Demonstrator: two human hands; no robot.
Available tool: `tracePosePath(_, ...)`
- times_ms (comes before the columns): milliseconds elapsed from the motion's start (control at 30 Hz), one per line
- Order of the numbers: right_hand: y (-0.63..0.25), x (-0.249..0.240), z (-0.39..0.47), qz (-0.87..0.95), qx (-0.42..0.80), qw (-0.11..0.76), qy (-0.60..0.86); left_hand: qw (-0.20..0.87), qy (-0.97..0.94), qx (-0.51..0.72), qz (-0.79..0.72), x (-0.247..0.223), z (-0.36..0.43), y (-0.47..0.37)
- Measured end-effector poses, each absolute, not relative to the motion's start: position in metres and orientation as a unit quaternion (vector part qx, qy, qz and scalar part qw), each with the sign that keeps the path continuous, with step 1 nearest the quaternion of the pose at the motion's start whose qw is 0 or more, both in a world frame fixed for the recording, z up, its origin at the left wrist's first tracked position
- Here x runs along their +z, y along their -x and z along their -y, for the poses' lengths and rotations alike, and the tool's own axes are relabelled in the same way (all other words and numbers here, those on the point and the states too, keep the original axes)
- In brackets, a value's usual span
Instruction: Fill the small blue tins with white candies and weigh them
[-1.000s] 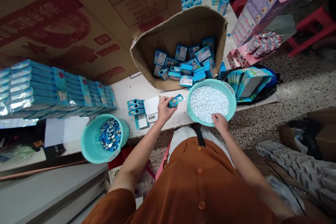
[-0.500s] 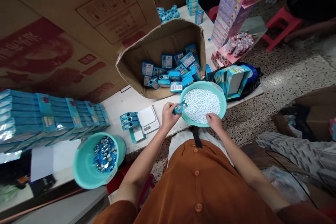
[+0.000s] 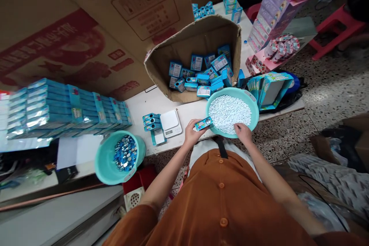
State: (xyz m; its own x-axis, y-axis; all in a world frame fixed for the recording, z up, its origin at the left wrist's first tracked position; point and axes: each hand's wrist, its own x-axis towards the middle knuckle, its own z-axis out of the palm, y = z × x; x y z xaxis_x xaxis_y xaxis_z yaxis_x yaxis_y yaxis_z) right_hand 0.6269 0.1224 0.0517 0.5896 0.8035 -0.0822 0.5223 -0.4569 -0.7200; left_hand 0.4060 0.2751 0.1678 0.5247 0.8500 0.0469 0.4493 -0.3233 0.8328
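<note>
My left hand [image 3: 192, 132] is closed around a small blue candy box [image 3: 203, 123], just left of a turquoise basin [image 3: 254, 122]. The box lies nearly level, and a round hole shows at its right end. Small white candies [image 3: 227, 109] fill the basin. At the basin's near right side is my right hand [image 3: 243, 133], its fingers drawn together against the candies; whatever they pinch is hidden. Left of my left hand, a white digital scale [image 3: 170, 123] sits beside several blue boxes with round holes [image 3: 152, 122].
A cut-open carton [image 3: 164, 52] with loose blue boxes stands behind the basin. A turquoise bucket [image 3: 100, 161] of shiny blue and silver pieces is at left, below stacked wrapped boxes [image 3: 54, 109]. Open display boxes [image 3: 271, 88] and a pink-purple stack [image 3: 269, 11] stand right.
The candy box was tilted with its end at the basin's rim; it is now flatter, its holed face turned up. My right hand stays at the candies. The whole view has shifted.
</note>
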Motion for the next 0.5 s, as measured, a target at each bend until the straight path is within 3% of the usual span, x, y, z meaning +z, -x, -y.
tracePosePath(133, -0.627, 0.054, -0.122, 0.410, 0.216, 0.316, 0.828, 0.408, -0.718, 0.254, -0.504, 0.154, -0.275, -0.374)
tracePosePath(367, -0.623, 0.055, -0.123, 0.393, 0.202, 0.334, 0.832, 0.186, -0.706, 0.173, -0.661, 0.158, -0.333, -0.293)
tracePosePath(500, -0.615, 0.055, -0.122, 0.368, 0.191, 0.360, 0.836, 0.121, -0.697, 0.106, -0.699, 0.159, -0.379, -0.259)
